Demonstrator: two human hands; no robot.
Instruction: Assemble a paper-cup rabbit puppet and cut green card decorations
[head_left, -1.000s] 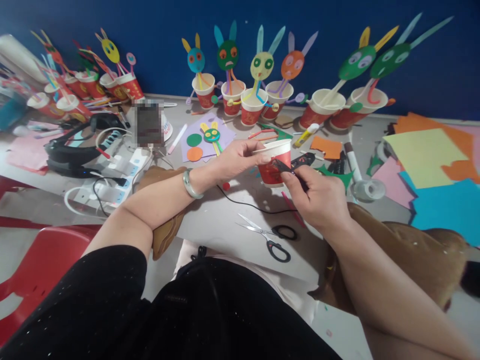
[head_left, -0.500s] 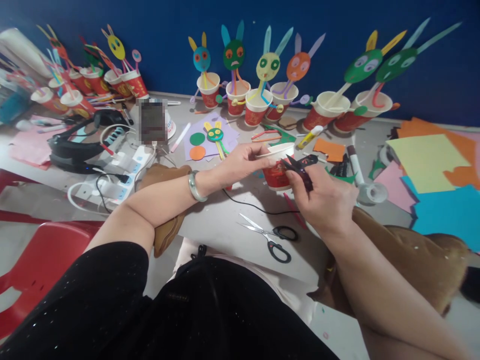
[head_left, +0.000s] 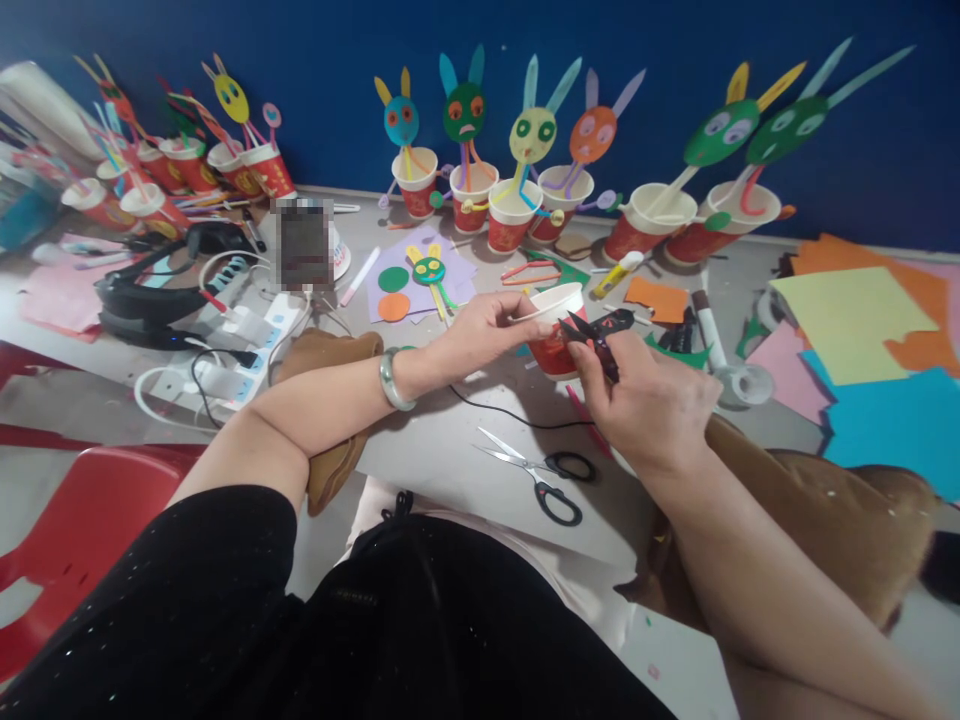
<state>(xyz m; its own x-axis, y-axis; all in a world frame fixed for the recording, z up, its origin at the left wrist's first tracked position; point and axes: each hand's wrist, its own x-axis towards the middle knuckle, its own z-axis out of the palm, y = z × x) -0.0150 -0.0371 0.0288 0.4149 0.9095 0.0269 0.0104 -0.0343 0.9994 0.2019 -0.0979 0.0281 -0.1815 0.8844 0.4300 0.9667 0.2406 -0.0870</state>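
A red paper cup [head_left: 555, 350] with a white rim stands tilted above the table, pinched at its left rim by my left hand [head_left: 499, 325]. My right hand [head_left: 652, 395] grips a dark tool with two pointed jaws [head_left: 592, 328], whose exact kind I cannot make out. Its jaws are apart, and the tips are at the cup's right side; whether they touch the wall is unclear. Below the cup lie scissors with black handles [head_left: 559, 503], blades spread. Left of the cup, a green rabbit-like paper face [head_left: 429, 270] rests on purple paper [head_left: 459, 275].
Red paper cups with rabbit-like paper figures [head_left: 514, 215] line the blue wall. Coloured paper sheets [head_left: 900, 430] spread at right, near a tape roll [head_left: 746, 385]. A power strip [head_left: 259, 365] with cables sits at left. A glue stick [head_left: 616, 275] lies behind the cup.
Both hands stay almost in place, still holding the cup and the dark tool. The cup and tool shift only slightly left in view.
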